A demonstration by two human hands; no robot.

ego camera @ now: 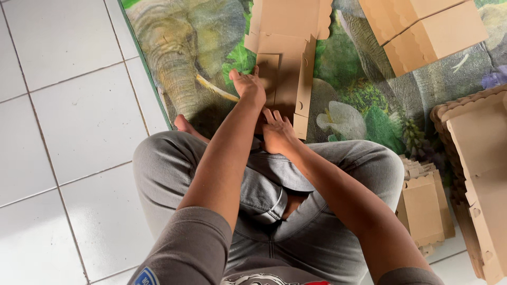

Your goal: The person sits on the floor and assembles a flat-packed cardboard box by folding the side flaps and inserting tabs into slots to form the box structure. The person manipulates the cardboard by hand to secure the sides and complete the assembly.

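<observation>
A flat brown cardboard box blank point(288, 58) lies partly folded on a mat printed with an elephant point(174, 58), in front of my crossed legs in grey trousers. My left hand point(248, 84) presses down on the blank's left side flap, fingers together on the cardboard. Closer to me, my right hand point(277, 134) rests at the blank's near edge with fingers spread, touching the cardboard. One long side wall of the blank point(305, 84) stands folded up on the right.
Assembled cardboard boxes point(422, 29) sit at the top right. A stack of flat blanks point(478, 169) lies at the right edge, and a smaller folded stack point(422, 208) rests by my right knee. White floor tiles point(68, 116) spread to the left.
</observation>
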